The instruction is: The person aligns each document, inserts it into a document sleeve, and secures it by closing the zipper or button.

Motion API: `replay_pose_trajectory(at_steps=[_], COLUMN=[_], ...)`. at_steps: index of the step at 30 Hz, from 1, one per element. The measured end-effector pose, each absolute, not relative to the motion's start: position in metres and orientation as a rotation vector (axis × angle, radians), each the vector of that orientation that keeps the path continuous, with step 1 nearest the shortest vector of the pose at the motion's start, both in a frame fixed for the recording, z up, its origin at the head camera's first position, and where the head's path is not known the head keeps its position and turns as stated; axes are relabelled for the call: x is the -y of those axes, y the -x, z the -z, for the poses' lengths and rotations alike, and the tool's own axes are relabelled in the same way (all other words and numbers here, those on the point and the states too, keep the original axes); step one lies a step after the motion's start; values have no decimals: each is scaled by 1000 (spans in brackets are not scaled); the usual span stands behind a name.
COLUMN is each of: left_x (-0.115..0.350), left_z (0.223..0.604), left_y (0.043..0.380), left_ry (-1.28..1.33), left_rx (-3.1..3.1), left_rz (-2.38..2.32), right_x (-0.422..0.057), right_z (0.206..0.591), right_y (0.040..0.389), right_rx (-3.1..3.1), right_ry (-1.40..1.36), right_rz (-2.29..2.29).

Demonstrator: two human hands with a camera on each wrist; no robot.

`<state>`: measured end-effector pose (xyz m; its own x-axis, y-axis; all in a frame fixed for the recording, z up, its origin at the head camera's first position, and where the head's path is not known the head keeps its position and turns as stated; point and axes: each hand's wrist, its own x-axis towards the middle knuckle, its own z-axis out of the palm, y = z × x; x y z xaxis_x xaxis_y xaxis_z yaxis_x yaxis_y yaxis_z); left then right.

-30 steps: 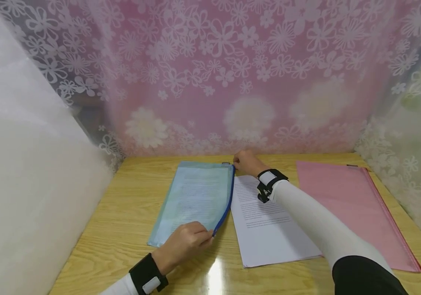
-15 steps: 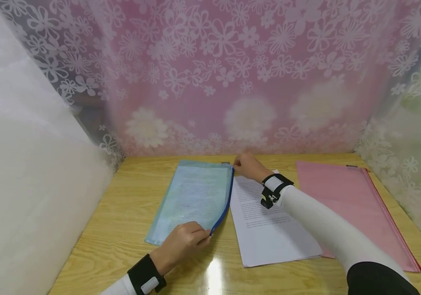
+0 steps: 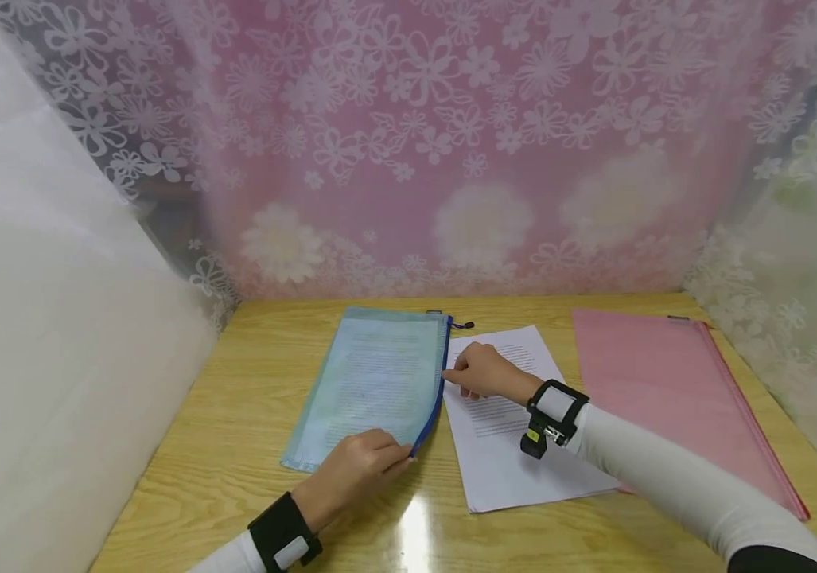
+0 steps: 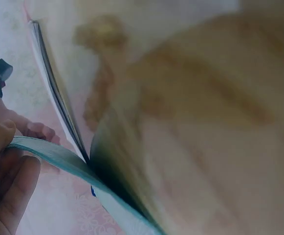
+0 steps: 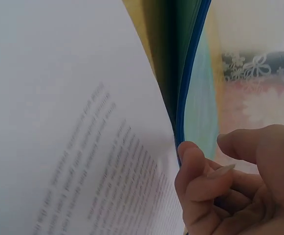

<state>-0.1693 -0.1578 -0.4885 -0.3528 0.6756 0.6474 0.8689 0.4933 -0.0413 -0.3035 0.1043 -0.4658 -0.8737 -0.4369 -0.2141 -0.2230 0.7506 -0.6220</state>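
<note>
On the glossy, wood-grained table, the translucent blue folder, print showing through, lies left of the smooth white paper. The left hand pinches its near corner; the right hand touches its edge with loosely bent fingers, thumb apart. Holding the bowed zip taut would likely help its small dark pull run smoothly.

White sleeves, black fabric higher on right. Black wristbands, pale panels; right carries black box with yellow mark.
</note>
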Motion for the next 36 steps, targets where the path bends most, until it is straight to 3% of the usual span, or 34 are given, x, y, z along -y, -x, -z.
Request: replay_pose_trajectory(at_steps=[7,15,36], left_x=[154,149,142], left_z=[496,496,494], left_y=[168,163,161], left_ry=[1311,1300,1231], left_rx=[2187,2292,2416], left_rz=[410,393,362], right_x=[-100,-91,-83], right_z=[467,494,495], right_y=[277,243,226], right_rx=[-2588,-2455,-2378], right_ry=[484,481,438], right_rz=[912,1043,1188])
